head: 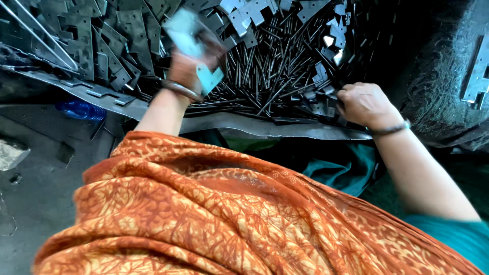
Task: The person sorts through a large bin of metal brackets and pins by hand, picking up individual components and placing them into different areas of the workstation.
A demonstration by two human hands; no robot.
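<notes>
1. Left hand (191,66), blurred, at 11 o'clock, fingers clamped on pale plates (196,43).
2. Right hand (364,104) at 2 o'clock, fingers curled into rods (270,71); grip unclear.
3. Best lifted slowly, clear of sharp edges.

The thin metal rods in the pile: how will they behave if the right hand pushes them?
The rods look round and thin, so they would probably roll and slide. They lie crisscrossed, so pushing may shift many together. The right hand rests at their edge.

Thin dark metal rods (275,76) fill frame centre; flat notched steel plates (97,46) heap upper left, a blue plastic bottle (80,109) lying below them
</notes>
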